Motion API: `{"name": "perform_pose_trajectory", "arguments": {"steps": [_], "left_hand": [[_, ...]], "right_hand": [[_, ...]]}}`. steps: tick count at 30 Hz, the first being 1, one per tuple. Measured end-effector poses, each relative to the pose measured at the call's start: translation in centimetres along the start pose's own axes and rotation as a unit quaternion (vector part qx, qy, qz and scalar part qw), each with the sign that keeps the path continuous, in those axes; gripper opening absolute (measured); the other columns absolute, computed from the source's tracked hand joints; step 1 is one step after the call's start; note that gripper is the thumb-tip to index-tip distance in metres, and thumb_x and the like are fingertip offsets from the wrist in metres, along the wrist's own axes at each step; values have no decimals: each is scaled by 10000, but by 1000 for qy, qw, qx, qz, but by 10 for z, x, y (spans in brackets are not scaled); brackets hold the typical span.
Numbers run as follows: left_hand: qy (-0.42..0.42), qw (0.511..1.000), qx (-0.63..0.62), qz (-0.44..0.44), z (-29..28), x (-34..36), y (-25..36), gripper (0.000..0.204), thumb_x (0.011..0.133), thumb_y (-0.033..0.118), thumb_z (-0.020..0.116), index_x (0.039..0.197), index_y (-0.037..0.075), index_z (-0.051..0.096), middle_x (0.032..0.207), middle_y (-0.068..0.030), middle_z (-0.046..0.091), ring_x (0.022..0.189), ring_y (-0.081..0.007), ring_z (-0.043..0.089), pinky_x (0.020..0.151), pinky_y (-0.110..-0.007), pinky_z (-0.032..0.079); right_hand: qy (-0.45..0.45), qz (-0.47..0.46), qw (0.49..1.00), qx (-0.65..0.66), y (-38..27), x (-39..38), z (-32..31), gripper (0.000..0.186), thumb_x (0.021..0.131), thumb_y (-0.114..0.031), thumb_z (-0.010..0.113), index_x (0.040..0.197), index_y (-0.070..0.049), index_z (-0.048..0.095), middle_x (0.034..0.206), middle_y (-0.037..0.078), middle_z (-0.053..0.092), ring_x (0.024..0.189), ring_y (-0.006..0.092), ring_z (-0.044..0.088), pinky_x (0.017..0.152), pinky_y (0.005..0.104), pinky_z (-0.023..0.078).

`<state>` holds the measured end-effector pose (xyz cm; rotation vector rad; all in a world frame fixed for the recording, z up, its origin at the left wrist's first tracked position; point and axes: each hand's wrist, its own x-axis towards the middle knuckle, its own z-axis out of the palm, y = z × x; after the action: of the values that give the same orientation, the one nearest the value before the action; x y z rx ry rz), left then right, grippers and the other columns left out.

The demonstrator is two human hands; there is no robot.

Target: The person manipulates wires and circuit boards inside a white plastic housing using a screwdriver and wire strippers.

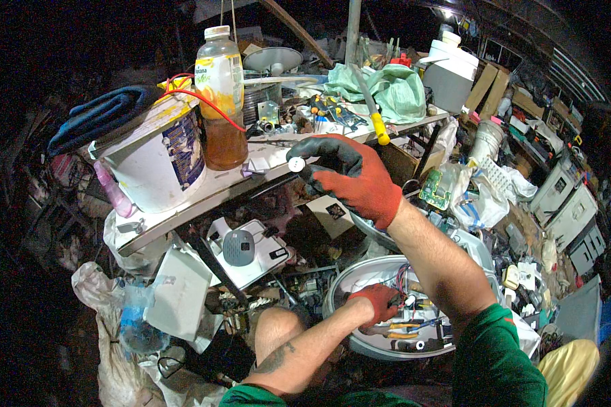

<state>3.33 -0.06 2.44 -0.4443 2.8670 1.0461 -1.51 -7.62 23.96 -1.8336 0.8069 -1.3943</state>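
Observation:
My right hand [354, 173], in a red glove with black-coated fingers, is raised at the front edge of the cluttered table [176, 220]. Its thumb and fingertips pinch a small white round piece [297, 164] with dark marks on its face. Lower down, my left hand [379, 303], gloved the same way, reaches into a round grey basin [337, 288]. Its fingers point down and are mostly hidden, so I cannot see what they grip. Beside it in the basin lie thin coloured wires [404, 281] and several small tools with orange-and-yellow handles [404, 331].
On the table stand a white bucket [149, 166] with dark cloth [102, 115] on top, a bottle of brown liquid [223, 139], a green bag [400, 91] and a lidded pail [448, 74]. A yellow-tipped rod [372, 108] sticks out. Electronic scrap crowds the floor around the basin.

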Motion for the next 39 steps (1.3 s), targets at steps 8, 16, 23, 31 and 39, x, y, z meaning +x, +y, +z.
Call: {"name": "perform_pose_trajectory", "arguments": {"steps": [8, 16, 23, 31, 39], "left_hand": [[-12, 1000, 3, -2, -5, 0, 4, 435, 886, 368, 561, 1219, 90, 577, 1123, -216, 644, 1040, -402, 611, 908, -479, 487], [-34, 999, -8, -11, -13, -4, 9, 445, 889, 377, 554, 1208, 68, 576, 1119, -222, 644, 1045, -403, 610, 913, -469, 490], [-43, 999, -20, 2, -13, -1, 10, 422, 875, 338, 587, 1198, 67, 571, 1106, -226, 646, 1029, -405, 614, 906, -468, 488], [-52, 998, -15, -11, -9, 3, 6, 385, 856, 321, 606, 1169, 98, 578, 1083, -210, 656, 1017, -385, 623, 895, -452, 496], [-18, 1000, -24, 8, -8, -3, -1, 479, 863, 387, 580, 1238, 89, 563, 1101, -235, 645, 1031, -407, 610, 922, -469, 482]], "right_hand": [[13, 4, 999, -36, 9, 1, 0, 350, 841, -140, 675, 1178, -55, 626, 1094, 28, 665, 956, 101, 590, 867, 277, 485], [80, 68, 955, -276, 41, 16, -9, 357, 823, -157, 676, 1155, -34, 630, 1064, 93, 683, 946, 159, 640, 847, 303, 501], [105, 25, 901, -421, 62, 52, 5, 396, 784, -286, 670, 1101, -50, 656, 1027, 176, 674, 942, 341, 647, 865, 398, 499], [108, 145, 895, -408, 88, 78, 9, 421, 764, -342, 605, 1035, -28, 673, 1013, 221, 681, 999, 373, 640, 915, 435, 488], [149, 55, 928, -337, 66, 38, -22, 429, 832, -337, 588, 1139, -40, 628, 1077, 227, 657, 1028, 370, 627, 914, 425, 484]]}}
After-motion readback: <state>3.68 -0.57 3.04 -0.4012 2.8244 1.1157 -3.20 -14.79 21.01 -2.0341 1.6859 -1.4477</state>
